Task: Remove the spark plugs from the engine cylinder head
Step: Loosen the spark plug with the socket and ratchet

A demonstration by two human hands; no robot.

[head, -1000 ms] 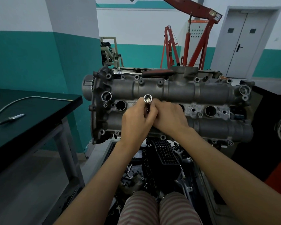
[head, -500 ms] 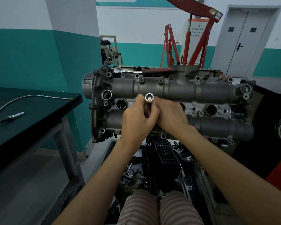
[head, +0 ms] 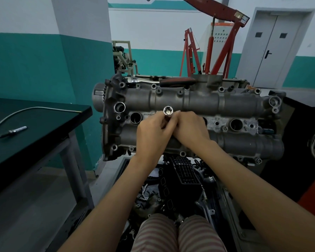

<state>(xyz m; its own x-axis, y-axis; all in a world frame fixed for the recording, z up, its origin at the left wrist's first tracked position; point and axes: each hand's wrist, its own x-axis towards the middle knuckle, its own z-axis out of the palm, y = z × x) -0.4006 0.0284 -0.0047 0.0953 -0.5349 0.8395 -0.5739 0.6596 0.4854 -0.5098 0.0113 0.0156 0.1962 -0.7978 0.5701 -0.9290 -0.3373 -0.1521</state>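
Barely shifted, both hands grip the socket (head: 168, 111): left hand (head: 152, 131) at 7 o'clock, right hand (head: 190, 129) at 4; tilting could jam it in the cylinder head (head: 225, 104) well.

Both hands on socket tool (head: 168, 111) at the second plug well of cylinder head (head: 189, 117): left hand (head: 153, 132) and right hand (head: 190, 130) pinch its shaft, open end up. Ratchet (head: 164, 81) lies on the head's far edge. Spark plug (head: 12, 132) on left worktop (head: 36, 131).
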